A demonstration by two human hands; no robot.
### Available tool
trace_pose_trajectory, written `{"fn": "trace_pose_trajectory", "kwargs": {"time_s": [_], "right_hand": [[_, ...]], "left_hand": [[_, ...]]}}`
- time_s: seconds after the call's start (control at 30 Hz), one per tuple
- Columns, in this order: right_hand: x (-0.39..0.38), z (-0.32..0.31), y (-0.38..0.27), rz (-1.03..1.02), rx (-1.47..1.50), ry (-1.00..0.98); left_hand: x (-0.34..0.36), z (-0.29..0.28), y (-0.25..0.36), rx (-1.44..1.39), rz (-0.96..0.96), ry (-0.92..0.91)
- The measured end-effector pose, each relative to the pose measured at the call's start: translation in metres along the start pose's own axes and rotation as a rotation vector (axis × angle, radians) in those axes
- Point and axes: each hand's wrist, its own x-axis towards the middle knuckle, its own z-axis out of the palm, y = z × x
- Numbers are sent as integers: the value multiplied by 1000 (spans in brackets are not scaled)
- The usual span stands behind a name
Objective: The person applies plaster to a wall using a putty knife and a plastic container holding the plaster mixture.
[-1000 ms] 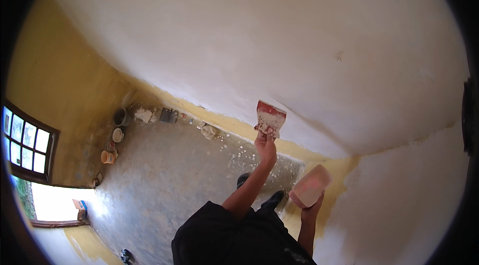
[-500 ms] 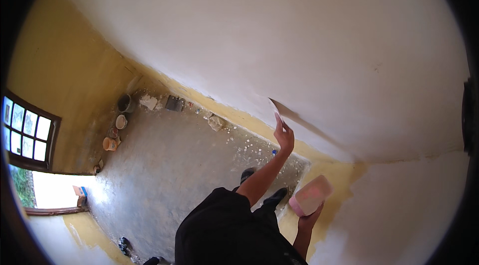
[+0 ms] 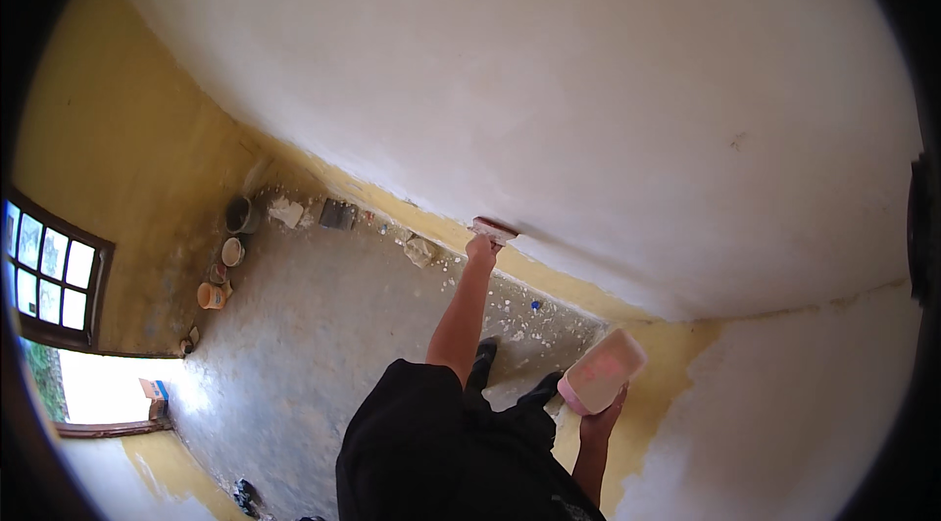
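Hands apart, a worker's left hand grips a broad scraper at the lower part of the white-coated wall; the right hand clasps a pink tub near that wall's right-hand corner. White covers most of the wall, while a yellow strip along its foot stands uncoated. The scraper looks reddish and pale-smeared, the tub blotched.
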Motion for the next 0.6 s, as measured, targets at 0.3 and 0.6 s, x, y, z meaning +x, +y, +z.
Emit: {"fn": "trace_pose_trajectory", "kwargs": {"time_s": [0.3, 0.6], "right_hand": [[-2, 4, 6, 13, 93, -20], [30, 3, 23, 45, 147, -94]], "left_hand": [[-123, 76, 78, -47, 209, -107], [-169, 74, 122, 293, 716, -58]]}}
